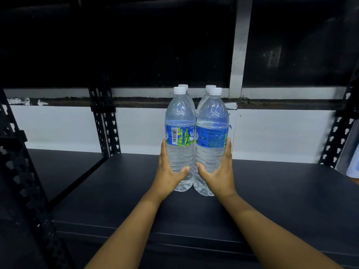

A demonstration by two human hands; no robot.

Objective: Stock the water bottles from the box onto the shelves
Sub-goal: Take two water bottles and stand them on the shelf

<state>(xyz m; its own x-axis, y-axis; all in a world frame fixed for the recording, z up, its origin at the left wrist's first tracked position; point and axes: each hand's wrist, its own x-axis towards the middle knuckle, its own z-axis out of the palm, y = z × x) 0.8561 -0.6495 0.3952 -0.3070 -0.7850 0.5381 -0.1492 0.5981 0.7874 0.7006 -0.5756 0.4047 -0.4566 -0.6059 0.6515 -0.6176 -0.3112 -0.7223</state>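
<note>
Four clear plastic water btls upright on dark shelf point(272, 191), mid-scene, set 2x2 and touching. Near-left bottle point(179, 136) and near-right bottle point(211, 140) side by side, bodies pressed tog.; both full of clear water almost to the neck, white caps on, blue-green labels round the middle, barcode facing near on the left one. Far-left bottle point(184, 86) and far-right bottle point(209, 87) just behind, mostly hidden, only caps and a bit of shoulder showing; fill level can't tell. Left hand point(168, 167) on outer left side of near-left bottle, fingers straight up along the wall, thumb wrapped across the near face low down. Right hand point(219, 169) mirrored on outer right side of near-right bottle, fingers straight up, thumb across the near face. Thumb tips near each other, apart, w/ the seam of the two btls between. Both hands cupping, squeezing the pair inward from the sides. Bases on the shelf. Black perforated uprights point(104, 121) far left, white wall point(58, 125) behind. Upper area dark.
</note>
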